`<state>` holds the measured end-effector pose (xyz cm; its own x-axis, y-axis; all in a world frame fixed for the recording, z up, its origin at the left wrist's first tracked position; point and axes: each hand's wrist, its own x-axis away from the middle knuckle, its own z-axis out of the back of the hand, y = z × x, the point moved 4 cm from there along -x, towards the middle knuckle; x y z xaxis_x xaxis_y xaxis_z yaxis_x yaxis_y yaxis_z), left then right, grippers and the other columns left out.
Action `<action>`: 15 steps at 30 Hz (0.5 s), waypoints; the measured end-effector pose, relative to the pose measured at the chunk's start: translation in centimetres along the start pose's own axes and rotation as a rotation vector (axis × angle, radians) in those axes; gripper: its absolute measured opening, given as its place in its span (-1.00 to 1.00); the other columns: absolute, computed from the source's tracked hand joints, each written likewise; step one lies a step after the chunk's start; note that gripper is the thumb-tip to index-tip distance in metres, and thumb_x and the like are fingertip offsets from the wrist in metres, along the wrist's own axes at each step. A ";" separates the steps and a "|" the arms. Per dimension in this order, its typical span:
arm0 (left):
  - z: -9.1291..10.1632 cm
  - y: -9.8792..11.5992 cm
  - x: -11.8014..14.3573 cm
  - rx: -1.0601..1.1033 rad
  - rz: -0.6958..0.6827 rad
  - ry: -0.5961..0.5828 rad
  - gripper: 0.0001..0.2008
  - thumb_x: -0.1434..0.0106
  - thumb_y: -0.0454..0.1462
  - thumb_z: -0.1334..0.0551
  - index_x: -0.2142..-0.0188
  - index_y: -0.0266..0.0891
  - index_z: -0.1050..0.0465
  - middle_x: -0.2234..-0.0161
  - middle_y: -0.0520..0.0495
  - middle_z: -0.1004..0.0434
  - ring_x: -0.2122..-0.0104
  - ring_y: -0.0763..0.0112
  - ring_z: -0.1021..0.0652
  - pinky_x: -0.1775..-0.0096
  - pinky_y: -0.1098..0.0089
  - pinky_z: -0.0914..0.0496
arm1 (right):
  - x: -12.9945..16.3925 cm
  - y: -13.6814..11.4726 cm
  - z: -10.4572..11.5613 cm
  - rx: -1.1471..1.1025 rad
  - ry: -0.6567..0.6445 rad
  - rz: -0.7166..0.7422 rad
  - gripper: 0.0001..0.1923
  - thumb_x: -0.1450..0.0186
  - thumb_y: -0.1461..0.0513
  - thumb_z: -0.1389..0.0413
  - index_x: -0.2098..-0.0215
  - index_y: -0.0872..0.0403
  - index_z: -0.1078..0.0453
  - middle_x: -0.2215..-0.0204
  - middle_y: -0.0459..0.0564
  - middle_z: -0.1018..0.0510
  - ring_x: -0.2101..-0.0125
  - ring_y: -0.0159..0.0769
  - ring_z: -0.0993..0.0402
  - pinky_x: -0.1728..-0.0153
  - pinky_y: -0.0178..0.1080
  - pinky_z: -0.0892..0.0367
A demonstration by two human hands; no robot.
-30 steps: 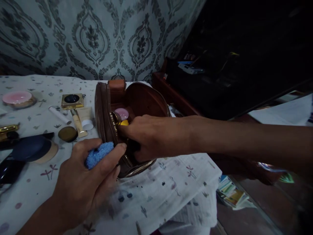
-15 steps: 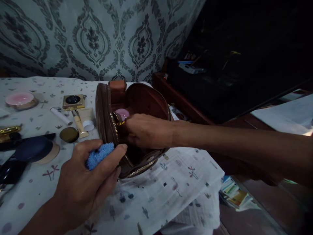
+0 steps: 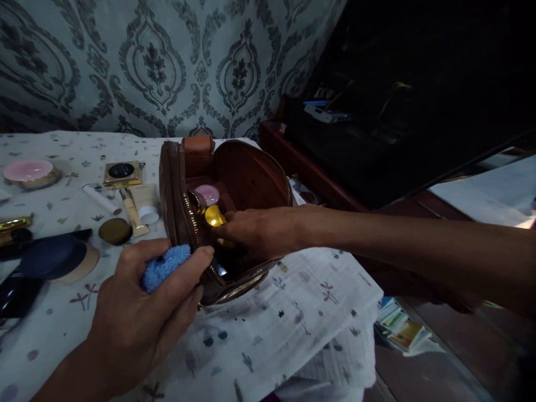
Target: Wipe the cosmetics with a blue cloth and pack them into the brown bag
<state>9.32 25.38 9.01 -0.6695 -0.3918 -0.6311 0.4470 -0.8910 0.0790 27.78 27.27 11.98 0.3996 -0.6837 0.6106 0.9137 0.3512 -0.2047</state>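
An open brown zip bag stands on the cloth. My left hand is closed around a fluffy blue cloth, its thumb and fingertips at the bag's near left edge. Inside the bag is my right hand, fingers stretched out over a shiny gold-yellow item; the lower fingers are lost in shadow. Behind that item, a pink-lidded round container sits in the bag.
Left of the bag lie a gold compact, a white tube, a cream tube, a round dark-lidded pot, a navy-lidded jar and a pink-lidded jar. A large black screen leans at right.
My right hand has loosened from a fist and shifted slightly down, uncovering more of the gold-yellow item. My left hand keeps its hold on the blue cloth. The view has shifted slightly.
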 end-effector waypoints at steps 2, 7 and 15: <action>0.0 0.0 0.0 -0.009 0.008 0.001 -0.61 -0.36 -0.30 -0.11 -0.16 0.01 -0.28 0.06 -0.15 -0.23 0.20 0.29 -0.41 0.38 0.45 -0.40 | -0.2 0.3 -0.2 -0.010 0.033 0.012 -0.73 -0.30 0.33 -0.12 0.03 0.15 -0.46 0.16 0.04 -0.56 0.27 -0.31 -0.50 0.36 -0.35 -0.26; 0.0 0.1 0.0 0.007 0.023 0.003 -0.63 -0.36 -0.31 -0.11 -0.13 0.01 -0.30 0.07 -0.14 -0.23 0.19 0.29 -0.40 0.36 0.45 -0.39 | -0.6 0.7 -0.2 0.053 0.072 0.030 -0.74 -0.28 0.29 -0.14 0.06 0.18 -0.48 0.33 0.05 -0.57 0.42 -0.32 -0.46 0.44 -0.32 -0.19; -0.1 0.3 0.2 -0.003 0.095 0.038 -0.71 -0.40 -0.26 -0.07 -0.08 0.04 -0.34 0.07 -0.13 -0.26 0.17 0.25 -0.41 0.29 0.36 -0.40 | -0.2 0.3 -0.5 0.054 -0.066 -0.030 -0.69 -0.27 0.29 -0.19 0.01 0.17 -0.45 0.20 0.08 -0.59 0.30 -0.24 -0.52 0.39 -0.30 -0.27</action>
<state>9.40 25.06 8.85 -0.6011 -0.4658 -0.6494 0.5096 -0.8493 0.1375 28.04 27.18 11.42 0.3644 -0.6514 0.6655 0.9191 0.3664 -0.1447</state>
